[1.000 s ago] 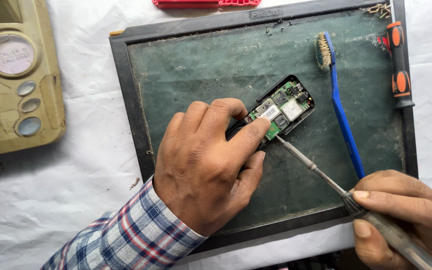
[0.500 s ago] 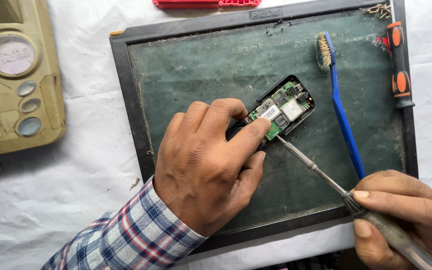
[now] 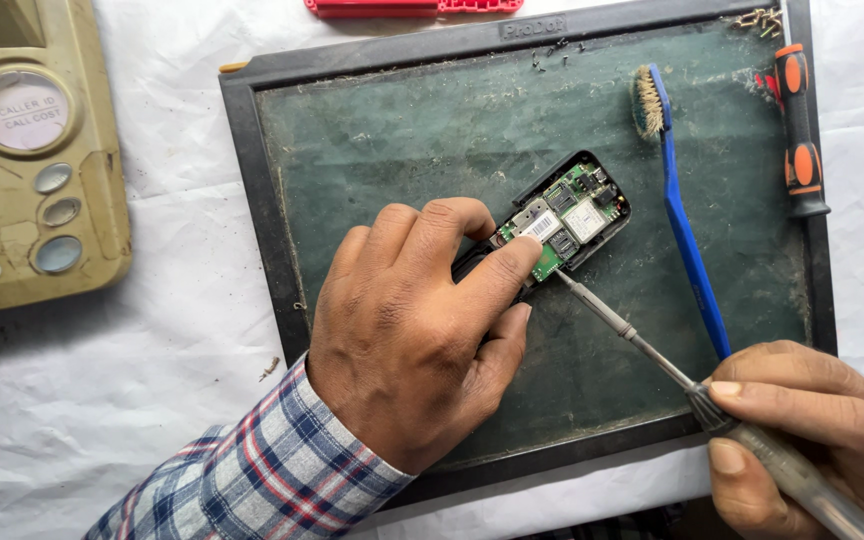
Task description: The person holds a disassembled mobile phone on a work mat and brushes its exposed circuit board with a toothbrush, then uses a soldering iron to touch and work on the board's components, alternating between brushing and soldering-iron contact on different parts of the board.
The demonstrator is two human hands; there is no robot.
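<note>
Green circuit board (image 3: 564, 218), blue toothbrush (image 3: 690, 250), seemingly plaid sleeve (image 3: 262, 475)

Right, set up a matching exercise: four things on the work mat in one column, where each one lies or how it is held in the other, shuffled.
Things
1. opened phone
2. blue toothbrush
3. orange-and-black screwdriver
4. long metal screwdriver

Places or states
A. lies free along the mat's right edge
B. pinned under the left hand
C. gripped in the right hand, tip at the circuit board
D. lies free between the phone and the right edge, bristles at the far end

Pairs: 1-B, 2-D, 3-A, 4-C
</note>
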